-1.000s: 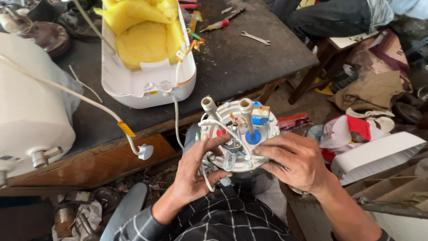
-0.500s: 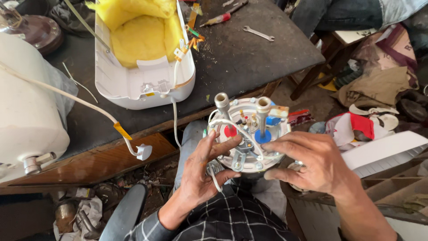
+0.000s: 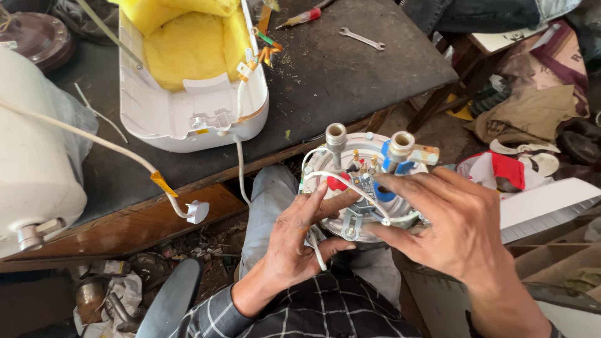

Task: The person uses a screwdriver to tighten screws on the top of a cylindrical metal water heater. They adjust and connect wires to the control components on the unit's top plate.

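1. The person is sitting at the near edge of a dark workbench (image 3: 350, 75), with both hands working over the lap, just off that edge.
2. The left hand (image 3: 294, 241) is cupping the near-left rim of a round metal heater flange plate (image 3: 366, 188); its fingers are curling under the plate and its index finger is lying across the top, grasping it.
3. The right hand (image 3: 454, 222) is gripping the plate from the right side, with fingertips pressing on the face beside a blue fitting (image 3: 383, 191).
4. The plate is being held tilted toward the camera, clear of the workbench. Two threaded pipe stubs (image 3: 336, 134) are standing up at its far side, with a red fitting (image 3: 338, 181) between them and the left hand.
5. A white wire (image 3: 350, 183) is looping across the plate's face and passing between the left hand's fingers.
6. A white heater casing (image 3: 191, 116) with yellow foam lining (image 3: 188, 47) is lying open at the workbench's near-left area, overhanging the edge.
7. A white cylindrical tank (image 3: 31, 163) is resting at the left edge; a white cord (image 3: 94, 141) with a yellow tag is running from it to a small plug (image 3: 197, 211) hanging below the near edge.
8. A spanner (image 3: 360, 39) and a red-handled screwdriver (image 3: 300, 17) are lying near the far edge.
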